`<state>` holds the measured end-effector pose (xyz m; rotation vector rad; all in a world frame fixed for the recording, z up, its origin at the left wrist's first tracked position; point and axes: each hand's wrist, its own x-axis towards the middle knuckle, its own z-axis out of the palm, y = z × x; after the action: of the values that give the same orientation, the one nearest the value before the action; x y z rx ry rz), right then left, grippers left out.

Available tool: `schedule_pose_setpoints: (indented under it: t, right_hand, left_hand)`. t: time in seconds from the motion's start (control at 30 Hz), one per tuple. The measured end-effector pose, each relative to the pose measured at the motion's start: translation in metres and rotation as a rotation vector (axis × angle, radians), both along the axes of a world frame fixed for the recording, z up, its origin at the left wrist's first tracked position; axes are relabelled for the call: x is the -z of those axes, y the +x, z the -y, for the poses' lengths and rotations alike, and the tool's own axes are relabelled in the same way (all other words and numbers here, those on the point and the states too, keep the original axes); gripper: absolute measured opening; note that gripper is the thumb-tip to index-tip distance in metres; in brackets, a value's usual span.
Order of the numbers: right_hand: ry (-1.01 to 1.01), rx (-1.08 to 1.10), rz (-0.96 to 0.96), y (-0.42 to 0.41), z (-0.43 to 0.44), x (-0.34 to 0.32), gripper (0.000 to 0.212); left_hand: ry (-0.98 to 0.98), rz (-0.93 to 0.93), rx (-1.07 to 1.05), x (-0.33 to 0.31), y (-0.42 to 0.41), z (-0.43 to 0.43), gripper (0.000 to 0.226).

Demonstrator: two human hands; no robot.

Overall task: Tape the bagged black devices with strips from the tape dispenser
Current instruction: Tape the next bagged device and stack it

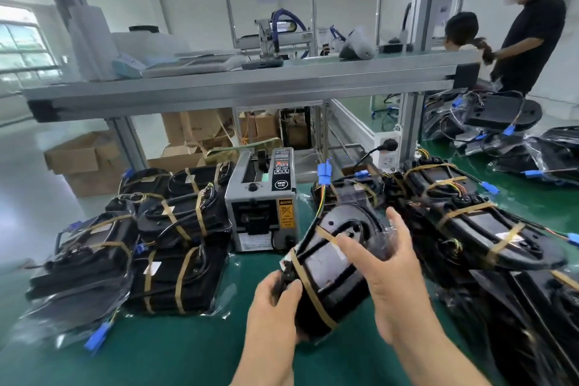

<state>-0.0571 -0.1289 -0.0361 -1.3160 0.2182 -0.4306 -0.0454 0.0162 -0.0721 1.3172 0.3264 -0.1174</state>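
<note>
A bagged black device (329,266) with two tan tape bands across it is lifted off the green table, tilted toward me. My left hand (275,304) grips its near lower corner. My right hand (388,273) holds its right side, thumb pressing on the upper tape band, fingers curled over the far edge. Coloured wires with a blue connector (324,172) rise from its top. The grey tape dispenser (261,207) stands just behind the device, at the table's middle.
Taped bagged devices are stacked on the left (175,247) and piled on the right (470,222). An aluminium shelf (238,88) spans overhead. Cardboard boxes (84,160) sit on the floor behind. Two people (529,37) stand at the far right.
</note>
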Motion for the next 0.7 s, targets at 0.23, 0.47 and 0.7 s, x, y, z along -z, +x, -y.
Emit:
schedule_pose_setpoints:
  t: [0.23,0.47,0.7]
  right_hand:
    - [-0.284,-0.206,-0.010,-0.013,-0.019,-0.004,0.058]
    - [-0.486,-0.338,0.002,-0.022,-0.023,-0.012,0.055]
    - [-0.469,-0.439,0.074,-0.022,-0.025,-0.015,0.052]
  left_hand:
    - [-0.031,-0.115,0.024,0.006,-0.032,-0.046,0.024]
    - [0.334,0.380,0.003,-0.043,-0.017,-0.076,0.020]
    - [0.757,0.836,0.209,-0.082,0.007,-0.069,0.041]
